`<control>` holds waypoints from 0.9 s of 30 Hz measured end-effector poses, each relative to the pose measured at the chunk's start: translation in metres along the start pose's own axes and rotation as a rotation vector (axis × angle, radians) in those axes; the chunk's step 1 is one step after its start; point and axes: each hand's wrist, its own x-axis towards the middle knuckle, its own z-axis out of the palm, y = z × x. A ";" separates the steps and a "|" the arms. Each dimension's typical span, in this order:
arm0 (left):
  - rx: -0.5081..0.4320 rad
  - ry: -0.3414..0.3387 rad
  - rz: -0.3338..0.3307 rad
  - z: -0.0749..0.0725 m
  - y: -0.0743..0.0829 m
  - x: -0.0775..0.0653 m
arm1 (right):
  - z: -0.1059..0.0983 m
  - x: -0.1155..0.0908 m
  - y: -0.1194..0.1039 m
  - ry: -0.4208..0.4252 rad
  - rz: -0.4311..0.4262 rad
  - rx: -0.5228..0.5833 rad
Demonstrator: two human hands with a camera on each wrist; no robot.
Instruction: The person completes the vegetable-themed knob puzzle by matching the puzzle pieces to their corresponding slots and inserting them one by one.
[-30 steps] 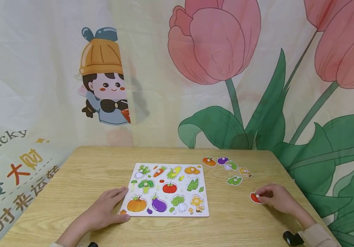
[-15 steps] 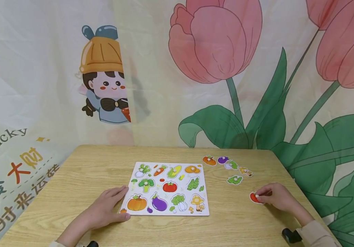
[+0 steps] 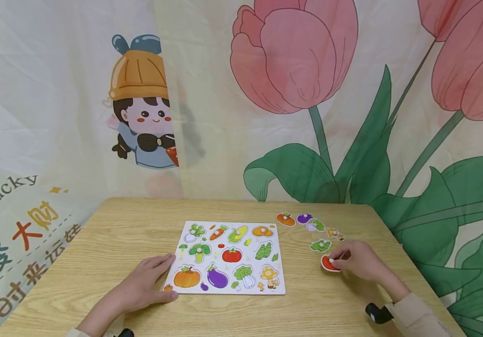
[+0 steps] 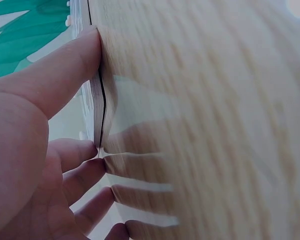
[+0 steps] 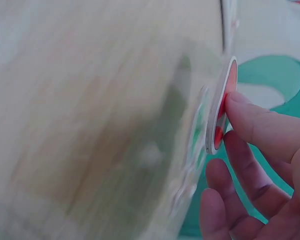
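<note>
In the head view my right hand (image 3: 357,260) pinches a red tomato puzzle piece (image 3: 328,264) by its small white knob. The right wrist view has this piece (image 5: 224,107) edge-on, tilted over the table, between thumb and fingertips. My left hand (image 3: 144,285) lies at the left side of a white vegetable puzzle board (image 3: 252,286). Its extended fingers and thumb touch the board's edge (image 4: 96,117) in the left wrist view. On the board, several knobbed pieces sit in their places in the upper part; the tomato picture (image 3: 231,255) shows no knob.
Loose knobbed pieces lie right of the board: a pumpkin (image 3: 285,219), an eggplant (image 3: 303,218) overlapped by a bok choy (image 3: 316,225), a mushroom (image 3: 334,234) and a green vegetable (image 3: 320,245). A printed curtain (image 3: 208,117) hangs behind the wooden table (image 3: 140,220).
My right hand has moved left with the tomato piece, closer to the board and just in front of the green vegetable piece. The left hand and the board have stayed in place.
</note>
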 end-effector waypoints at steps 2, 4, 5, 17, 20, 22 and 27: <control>0.000 0.001 0.001 0.000 0.000 0.000 | 0.003 0.005 -0.011 0.009 -0.025 0.008; 0.001 0.002 0.004 0.000 0.000 -0.001 | 0.008 0.010 -0.022 0.016 -0.036 0.010; 0.000 0.002 0.005 0.000 0.001 -0.001 | 0.010 0.012 -0.028 0.017 -0.037 0.014; 0.001 0.016 0.016 0.001 0.000 0.000 | 0.043 0.040 -0.085 0.011 -0.084 0.093; 0.001 0.017 0.017 0.000 0.000 0.000 | 0.052 0.047 -0.096 0.002 -0.095 0.105; -0.001 0.018 0.018 0.000 0.000 0.000 | 0.059 0.052 -0.103 -0.012 -0.101 0.120; 0.001 0.012 0.018 -0.001 0.002 -0.001 | 0.074 0.062 -0.122 -0.059 -0.105 0.155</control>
